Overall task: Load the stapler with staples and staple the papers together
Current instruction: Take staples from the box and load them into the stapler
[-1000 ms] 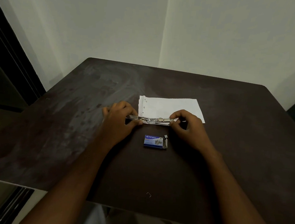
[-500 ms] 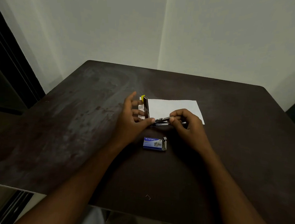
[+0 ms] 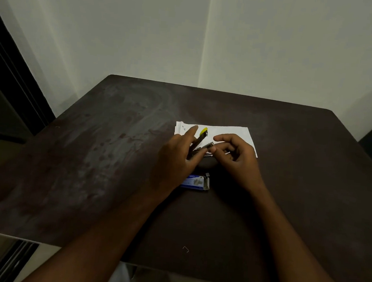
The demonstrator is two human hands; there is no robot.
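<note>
A small metal stapler (image 3: pixel 203 140) with a yellow tip is lifted above the dark table (image 3: pixel 89 166), its top arm partly swung up over the magazine. My left hand (image 3: pixel 179 160) grips the stapler's hinge end from the left. My right hand (image 3: pixel 235 158) pinches the free end of the magazine with thumb and fingers. White papers (image 3: pixel 228 133) lie flat just behind both hands. A blue staple box (image 3: pixel 196 182) with an open end flap rests on the table just in front of the hands, its left end hidden by my left hand.
A single loose staple (image 3: pixel 185 249) lies near the table's front edge. The table stands in a corner of pale walls. A dark door frame (image 3: pixel 12 78) runs along the left side.
The stapler went from lying flat and spread open to being lifted, its top arm folding up and then toward the magazine. My left hand shifted right, and the camera moved slightly.
</note>
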